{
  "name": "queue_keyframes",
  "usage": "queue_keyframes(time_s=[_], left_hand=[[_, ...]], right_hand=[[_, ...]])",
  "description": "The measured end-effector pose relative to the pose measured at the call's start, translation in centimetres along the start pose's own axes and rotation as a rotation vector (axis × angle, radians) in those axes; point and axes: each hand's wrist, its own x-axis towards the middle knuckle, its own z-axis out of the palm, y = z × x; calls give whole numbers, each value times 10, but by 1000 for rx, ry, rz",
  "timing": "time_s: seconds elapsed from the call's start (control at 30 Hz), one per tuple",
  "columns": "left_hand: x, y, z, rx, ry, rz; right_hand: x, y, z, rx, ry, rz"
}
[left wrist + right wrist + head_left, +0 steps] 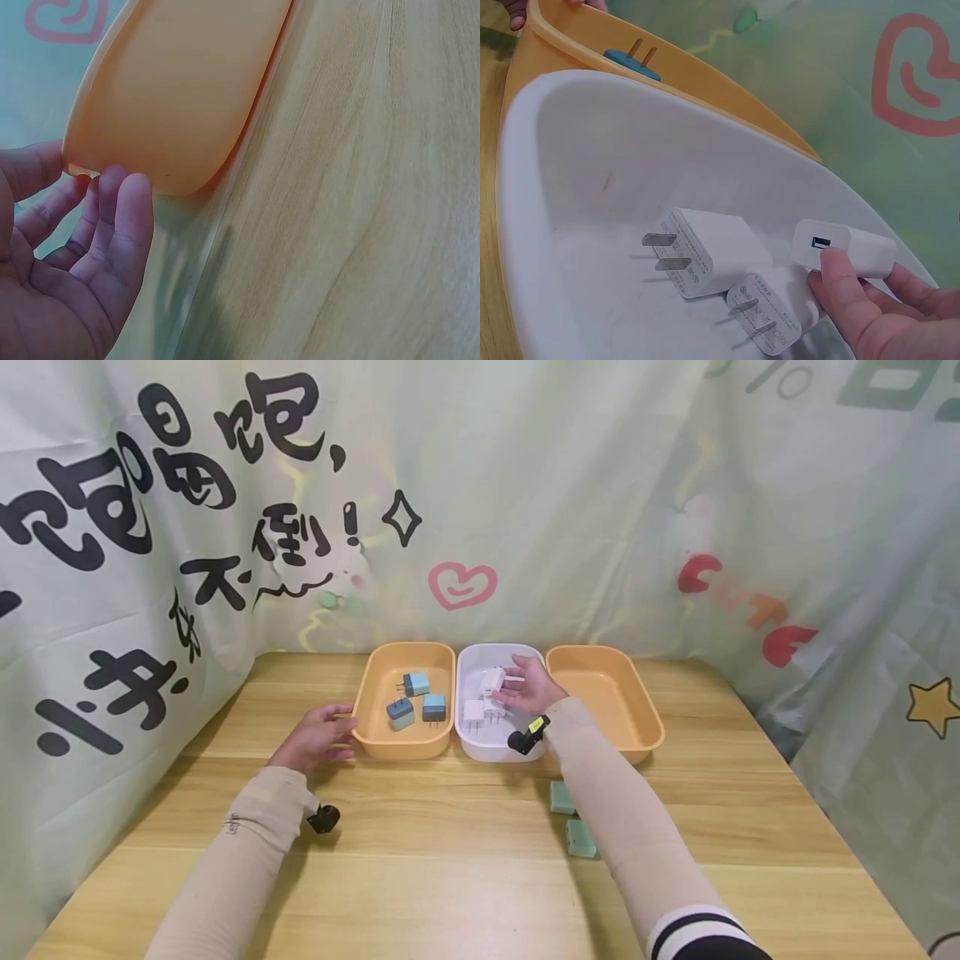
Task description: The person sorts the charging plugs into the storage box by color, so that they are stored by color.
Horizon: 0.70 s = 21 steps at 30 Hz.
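Note:
My left hand (pixel 318 737) is at the near left corner of the left orange bin (pixel 390 749). In the left wrist view its thumb (pixel 34 169) lies at the rim and the curled fingers (pixel 129 225) are just under it, holding the edge. Over the white bin (pixel 498 752), my right hand (pixel 531 687) pinches a white USB charger (pixel 855 249) between thumb and fingers, its port facing outward. Two more white chargers, one (pixel 716 249) behind the other (pixel 769 307), lie below it in the bin, prongs out.
Several blue two-tone chargers (pixel 434 706) lie in the left orange bin. Another orange bin (pixel 600 693) stands to the right of the white one. Two green chargers (pixel 562 797) rest on the wooden table (pixel 450 877), partly behind my right forearm. A printed curtain (pixel 562 527) hangs behind.

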Motion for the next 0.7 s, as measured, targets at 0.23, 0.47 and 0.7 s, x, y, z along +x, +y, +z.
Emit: queue_keyframes(time_s=[0.23, 0.47, 0.7], left_hand=[[0, 2, 1, 12, -15, 4], [0, 2, 1, 20, -19, 9], [-1, 0, 1, 23, -16, 15]], right_hand=[[-2, -1, -2, 27, 2, -4], [-3, -3, -5, 24, -9, -8], [-11, -6, -5, -38, -7, -29]])
